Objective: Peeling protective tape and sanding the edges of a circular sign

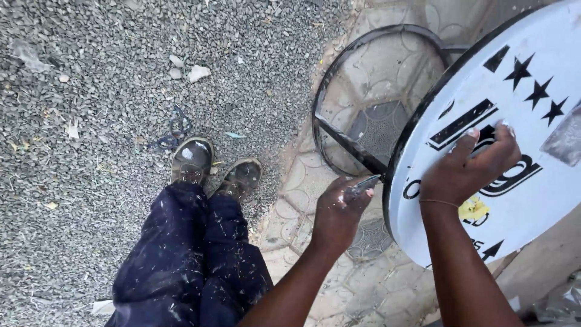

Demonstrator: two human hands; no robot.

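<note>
You are pressing your right hand (469, 169) against the face of a round white sign (514, 139) that is filling the right side of the frame, tilted on its edge. Your fingers are curling down onto the black lettering, with the fingertips bent against the surface; whether they are pinching anything cannot be told. A thin band is circling that wrist.

Your left hand (339, 209) is sitting just left of the sign's dark rim, near the lower centre of the frame, closed around a small thin blade-like tool (362, 185). The tool's tip is pointing up and right, reaching the sign's edge.

Black stars are showing toward the upper right of the sign, and a yellow patch (474, 210) is lying just below your right wrist.

Behind the sign, in the upper centre of the frame, a black metal ring frame (321, 97) with a crossbar is standing on patterned paving (302, 194).

At the lower left, your legs in dark blue trousers (193, 260), flecked with pale shavings, are stretching toward two dusty shoes (215, 169) that are resting where the grey gravel (91, 121) is meeting the paving.
</note>
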